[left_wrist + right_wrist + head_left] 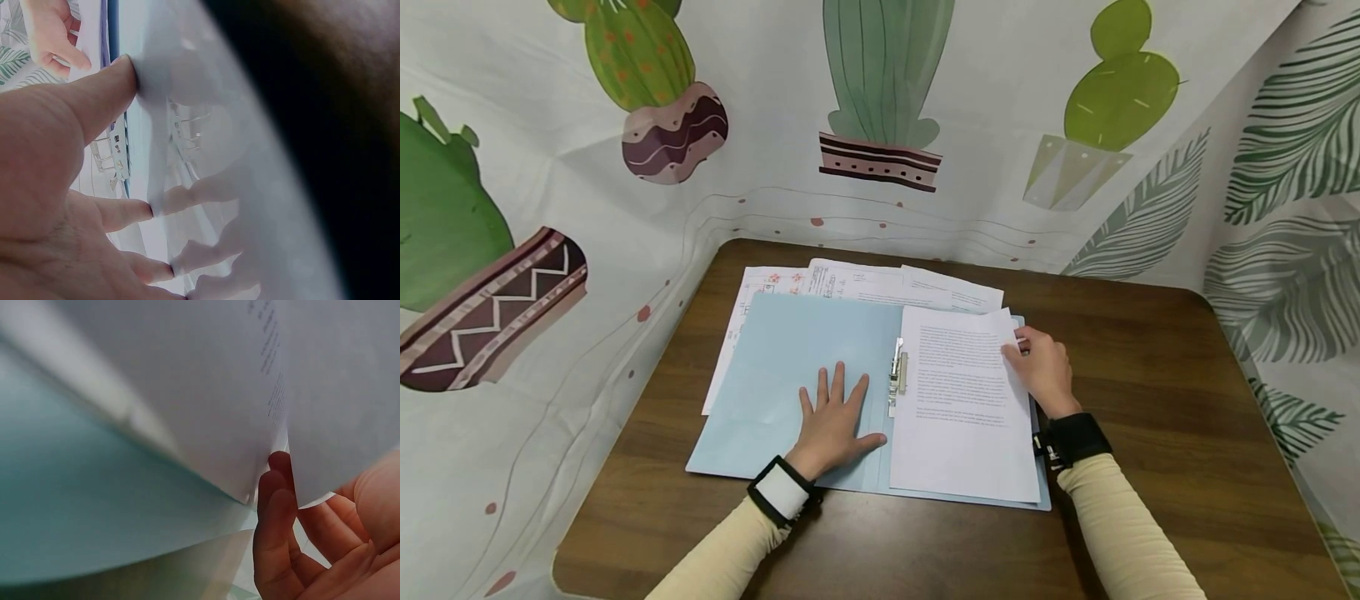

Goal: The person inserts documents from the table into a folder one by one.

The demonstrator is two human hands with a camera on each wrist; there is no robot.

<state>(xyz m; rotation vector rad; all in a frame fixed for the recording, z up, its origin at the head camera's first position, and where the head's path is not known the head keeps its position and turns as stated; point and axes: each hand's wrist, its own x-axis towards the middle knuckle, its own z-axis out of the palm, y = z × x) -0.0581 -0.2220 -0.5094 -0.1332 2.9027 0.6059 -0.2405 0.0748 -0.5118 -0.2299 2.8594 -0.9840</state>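
Note:
A light blue folder (805, 333) lies spread on the table, a metal lever clip (898, 377) along its spine. Printed sheets (962, 450) cover its right half. My left hand (831, 425) rests with spread fingers on the bare left cover; in the left wrist view its fingertips (140, 209) meet the glossy surface. At the right edge my right hand (1041, 362) pinches the top sheet between thumb and fingers, near its upper corner. The right wrist view shows this sheet (344, 394) lifted, with fingers (275, 519) behind it and more printed paper below.
Loose papers (865, 279) with print and some red marks stick out from under the folder's top and left side. The brown wooden table (1135, 358) has rounded corners. A white cloth (760, 125) printed with cacti hangs behind it.

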